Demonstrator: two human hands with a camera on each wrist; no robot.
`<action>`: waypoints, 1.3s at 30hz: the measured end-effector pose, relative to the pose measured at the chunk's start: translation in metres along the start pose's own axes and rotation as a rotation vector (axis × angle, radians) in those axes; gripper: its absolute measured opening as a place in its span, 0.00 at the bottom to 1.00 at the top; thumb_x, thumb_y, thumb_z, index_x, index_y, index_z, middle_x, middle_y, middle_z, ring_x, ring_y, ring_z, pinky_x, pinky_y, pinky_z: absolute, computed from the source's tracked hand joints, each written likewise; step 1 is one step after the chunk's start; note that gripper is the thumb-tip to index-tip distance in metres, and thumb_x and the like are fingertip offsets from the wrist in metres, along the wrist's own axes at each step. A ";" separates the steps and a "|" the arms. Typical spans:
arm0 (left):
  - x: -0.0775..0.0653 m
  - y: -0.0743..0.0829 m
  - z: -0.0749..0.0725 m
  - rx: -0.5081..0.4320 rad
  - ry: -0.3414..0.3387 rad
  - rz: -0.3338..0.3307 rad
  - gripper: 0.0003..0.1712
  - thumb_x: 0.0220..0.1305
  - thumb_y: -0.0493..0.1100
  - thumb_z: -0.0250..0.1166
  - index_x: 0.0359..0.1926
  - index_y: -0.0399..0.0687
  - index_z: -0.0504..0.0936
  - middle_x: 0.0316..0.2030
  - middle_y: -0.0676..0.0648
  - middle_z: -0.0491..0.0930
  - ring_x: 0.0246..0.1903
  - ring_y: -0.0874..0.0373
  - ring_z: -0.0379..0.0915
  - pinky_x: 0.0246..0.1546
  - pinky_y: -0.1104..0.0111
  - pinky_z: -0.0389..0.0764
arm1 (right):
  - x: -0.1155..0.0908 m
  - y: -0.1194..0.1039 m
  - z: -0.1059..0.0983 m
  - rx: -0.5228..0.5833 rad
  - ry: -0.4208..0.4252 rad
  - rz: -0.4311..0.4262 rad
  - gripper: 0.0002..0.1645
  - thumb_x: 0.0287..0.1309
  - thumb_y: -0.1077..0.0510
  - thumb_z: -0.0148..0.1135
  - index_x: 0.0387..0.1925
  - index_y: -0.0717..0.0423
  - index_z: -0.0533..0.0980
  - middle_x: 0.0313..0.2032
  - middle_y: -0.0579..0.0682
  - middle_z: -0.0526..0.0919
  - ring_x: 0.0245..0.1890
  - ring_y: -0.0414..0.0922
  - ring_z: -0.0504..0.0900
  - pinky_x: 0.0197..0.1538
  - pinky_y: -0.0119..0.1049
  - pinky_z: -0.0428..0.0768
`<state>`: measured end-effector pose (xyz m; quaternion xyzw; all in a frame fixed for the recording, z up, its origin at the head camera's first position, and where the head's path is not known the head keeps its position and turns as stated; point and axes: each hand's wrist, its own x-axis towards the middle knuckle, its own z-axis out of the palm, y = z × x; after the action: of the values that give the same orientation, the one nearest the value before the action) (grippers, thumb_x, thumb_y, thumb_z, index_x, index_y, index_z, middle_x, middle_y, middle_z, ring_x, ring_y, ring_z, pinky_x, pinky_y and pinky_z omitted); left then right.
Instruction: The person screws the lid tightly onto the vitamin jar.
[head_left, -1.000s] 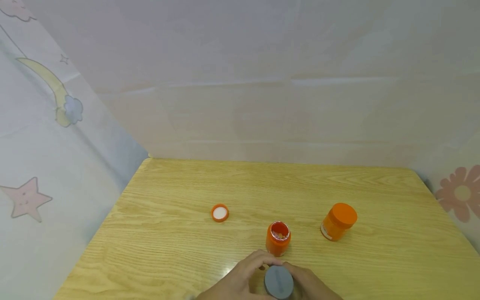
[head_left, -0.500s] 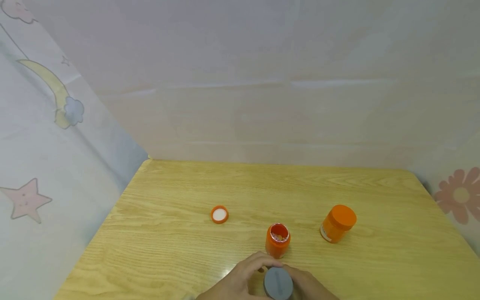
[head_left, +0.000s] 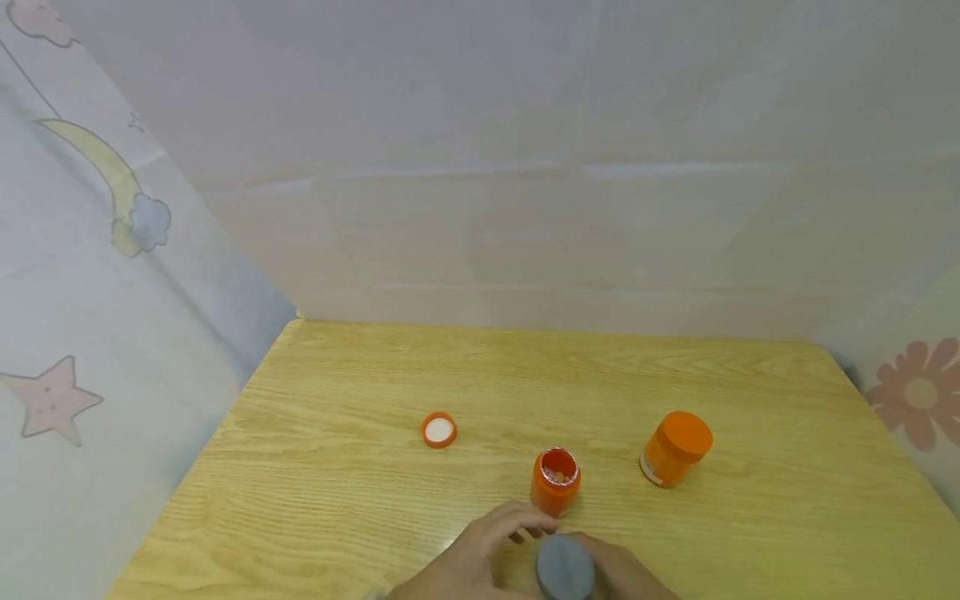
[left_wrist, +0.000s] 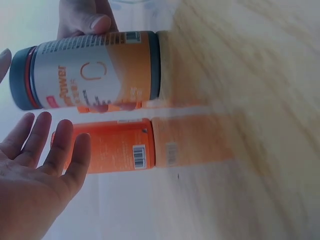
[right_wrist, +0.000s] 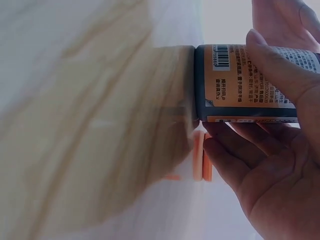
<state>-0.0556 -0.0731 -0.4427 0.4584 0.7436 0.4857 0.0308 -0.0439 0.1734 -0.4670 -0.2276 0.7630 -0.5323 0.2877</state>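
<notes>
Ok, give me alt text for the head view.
A right hand holds a gray-lidded bottle at the bottom edge, the left hand open beside it. Beyond stands an uncapped orange bottle, with a closed orange jar to its right. An orange cap lies inside-up to the left on the wood-grain table.

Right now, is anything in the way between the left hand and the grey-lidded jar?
No, nothing visible blocks it: only a gap lies between the left hand and the grey-lidded jar. The right hand grips the jar's other side, and the open orange bottle stands beyond, not between.
</notes>
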 end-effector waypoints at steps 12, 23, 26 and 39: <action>-0.007 -0.005 -0.007 -0.050 0.074 -0.085 0.34 0.59 0.43 0.73 0.65 0.48 0.70 0.57 0.45 0.78 0.55 0.55 0.75 0.53 0.66 0.79 | -0.018 0.008 -0.022 -0.035 0.087 0.082 0.31 0.55 0.49 0.73 0.60 0.45 0.72 0.55 0.45 0.81 0.51 0.28 0.76 0.51 0.19 0.70; -0.008 -0.005 -0.021 -0.052 0.162 -0.186 0.31 0.60 0.45 0.72 0.63 0.55 0.71 0.57 0.52 0.78 0.54 0.51 0.74 0.54 0.64 0.79 | -0.023 0.011 -0.042 -0.163 0.215 0.119 0.36 0.50 0.44 0.75 0.60 0.44 0.72 0.57 0.45 0.81 0.53 0.25 0.74 0.59 0.59 0.75; -0.009 -0.007 -0.025 -0.062 0.180 -0.232 0.31 0.60 0.46 0.72 0.63 0.57 0.71 0.57 0.53 0.78 0.54 0.50 0.74 0.55 0.64 0.78 | -0.025 0.011 -0.044 -0.243 0.284 0.057 0.35 0.49 0.43 0.75 0.59 0.42 0.74 0.55 0.41 0.82 0.52 0.26 0.76 0.58 0.39 0.78; -0.011 -0.024 -0.039 0.042 0.274 -0.236 0.30 0.60 0.46 0.72 0.62 0.54 0.72 0.55 0.48 0.80 0.51 0.51 0.75 0.51 0.65 0.79 | -0.017 -0.002 -0.052 -0.251 0.456 0.188 0.36 0.47 0.41 0.75 0.58 0.42 0.73 0.55 0.38 0.82 0.58 0.35 0.75 0.62 0.45 0.75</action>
<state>-0.0845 -0.1107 -0.4446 0.2982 0.7996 0.5208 -0.0236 -0.0670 0.2194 -0.4477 -0.0641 0.8857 -0.4421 0.1262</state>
